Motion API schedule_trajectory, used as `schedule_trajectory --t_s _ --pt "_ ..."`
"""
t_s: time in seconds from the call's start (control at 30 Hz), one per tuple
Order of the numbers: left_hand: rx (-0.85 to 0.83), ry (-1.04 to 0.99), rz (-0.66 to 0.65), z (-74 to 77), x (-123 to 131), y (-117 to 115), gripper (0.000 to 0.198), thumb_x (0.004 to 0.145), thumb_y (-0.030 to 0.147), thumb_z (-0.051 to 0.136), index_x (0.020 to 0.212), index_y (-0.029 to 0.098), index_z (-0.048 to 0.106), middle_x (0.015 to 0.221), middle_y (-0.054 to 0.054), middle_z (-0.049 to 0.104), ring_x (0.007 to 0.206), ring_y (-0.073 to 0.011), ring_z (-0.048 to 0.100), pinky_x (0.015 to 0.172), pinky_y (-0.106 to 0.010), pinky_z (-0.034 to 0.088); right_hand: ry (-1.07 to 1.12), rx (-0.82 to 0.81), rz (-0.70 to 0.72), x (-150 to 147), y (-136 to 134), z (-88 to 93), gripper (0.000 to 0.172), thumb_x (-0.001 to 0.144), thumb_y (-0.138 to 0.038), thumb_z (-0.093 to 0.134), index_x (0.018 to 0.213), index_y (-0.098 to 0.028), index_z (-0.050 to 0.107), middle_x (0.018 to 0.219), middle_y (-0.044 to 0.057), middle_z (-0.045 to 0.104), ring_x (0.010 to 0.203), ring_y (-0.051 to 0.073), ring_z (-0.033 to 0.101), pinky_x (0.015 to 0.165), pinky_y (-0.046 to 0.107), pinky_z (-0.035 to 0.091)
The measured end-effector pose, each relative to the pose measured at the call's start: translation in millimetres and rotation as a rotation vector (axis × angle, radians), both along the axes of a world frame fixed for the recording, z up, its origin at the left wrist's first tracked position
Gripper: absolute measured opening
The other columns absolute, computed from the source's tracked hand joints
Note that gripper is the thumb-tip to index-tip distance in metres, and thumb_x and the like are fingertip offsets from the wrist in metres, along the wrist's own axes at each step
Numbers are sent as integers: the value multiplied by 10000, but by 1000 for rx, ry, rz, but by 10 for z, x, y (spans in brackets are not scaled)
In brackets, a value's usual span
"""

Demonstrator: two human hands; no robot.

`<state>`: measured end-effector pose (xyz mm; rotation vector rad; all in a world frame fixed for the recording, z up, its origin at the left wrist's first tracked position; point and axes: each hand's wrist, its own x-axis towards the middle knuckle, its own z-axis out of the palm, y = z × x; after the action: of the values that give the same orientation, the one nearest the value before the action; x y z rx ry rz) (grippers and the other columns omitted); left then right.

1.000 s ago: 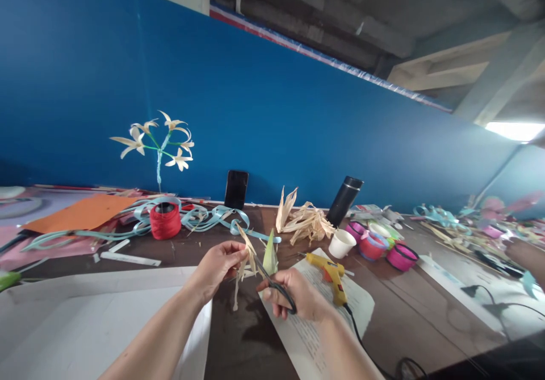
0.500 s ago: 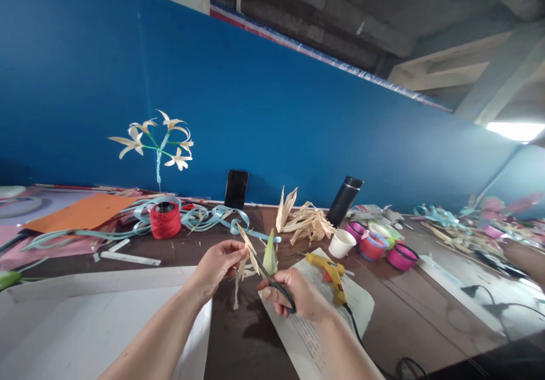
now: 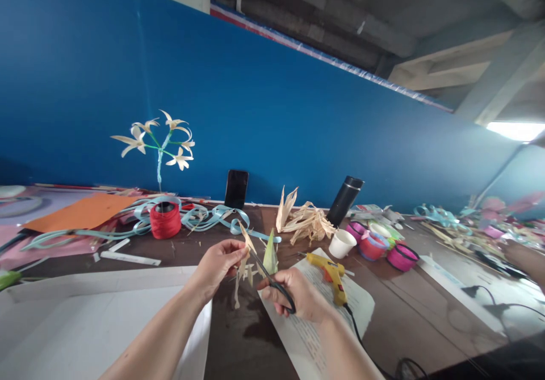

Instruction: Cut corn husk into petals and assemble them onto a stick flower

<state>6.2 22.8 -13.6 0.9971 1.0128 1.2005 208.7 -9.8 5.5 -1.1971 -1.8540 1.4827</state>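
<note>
My left hand (image 3: 225,262) pinches a pale dried corn husk piece (image 3: 244,242) between thumb and fingers. Black-handled scissors (image 3: 284,296) are in my right hand (image 3: 298,293), their blades pointing up and left against the husk. Below and between the hands lie several pale husk scraps (image 3: 237,295) on the dark table. A greenish husk piece (image 3: 269,255) stands just behind the scissors. The tips of the blades partly merge with the husk, so whether they are closed cannot be made out.
A yellow glue gun (image 3: 334,275) lies on a printed sheet (image 3: 309,334) to the right. Behind are dried husks (image 3: 313,224), a white cup (image 3: 342,243), a black bottle (image 3: 344,201) and a phone (image 3: 237,188). A husk flower stem (image 3: 159,164) stands in a red spool (image 3: 165,221). White paper (image 3: 106,323) covers the left.
The scissors' blades have closed up along the husk, and the husk in my left hand looks narrower. A cut piece now shows below the blades. Both hands stay nearly in place.
</note>
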Motion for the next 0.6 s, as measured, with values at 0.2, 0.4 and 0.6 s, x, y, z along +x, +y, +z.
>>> schedule_trajectory --t_s 0.2,0.4,0.6 --pt "2 10 5 17 8 -9 319 594 416 697 770 161 621 601 31 536 467 -45 400 424 -157 293 29 -13 4 -22 15 -49 383 712 -415 645 934 -102 646 487 -17 534 391 67 444 387 172 351" --pt "13 53 158 69 -34 -2 322 561 417 700 736 158 623 547 45 530 454 -52 424 450 -175 331 44 -65 65 -16 20 -27 389 700 -424 650 914 -99 640 508 -4 561 416 87 489 400 184 385" --pt "-36 -22 310 39 -103 41 348 561 430 706 761 159 616 557 47 529 487 -42 450 474 -158 336 297 85 -84 89 45 16 379 754 -446 585 953 -126 617 536 -8 554 440 82 458 429 196 364"
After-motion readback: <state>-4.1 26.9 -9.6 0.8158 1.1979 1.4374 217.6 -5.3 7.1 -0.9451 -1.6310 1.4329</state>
